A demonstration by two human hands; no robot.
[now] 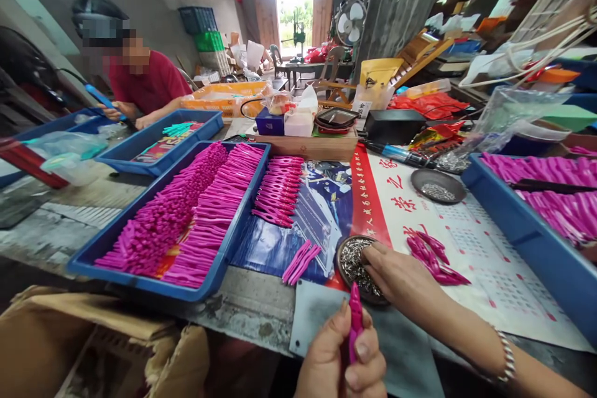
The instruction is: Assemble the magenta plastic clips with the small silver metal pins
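Observation:
My left hand (342,357) is closed around a slim magenta plastic piece (355,323), shaped like small pliers, held upright with its pointed end up. Beyond it, my right hand (396,270) reaches into a round bowl (342,273) of small shiny metal parts (357,261). Its fingers are bent together among the parts, and whatever they pinch is hidden. Left of the bowl lie a few loose magenta pieces (301,262). A neat row of magenta pieces (278,189) sits farther back. To the right, a small pile of darker magenta pieces (433,256) rests on the printed sheet.
A blue tray (212,289) full of magenta pieces stands left; another blue tray (522,249) stands right. A dark dish (438,186) holds small metal bits. An electric screwdriver (396,152) lies behind. A co-worker (149,84) sits across at far left. A cardboard box (116,317) stands below the table edge.

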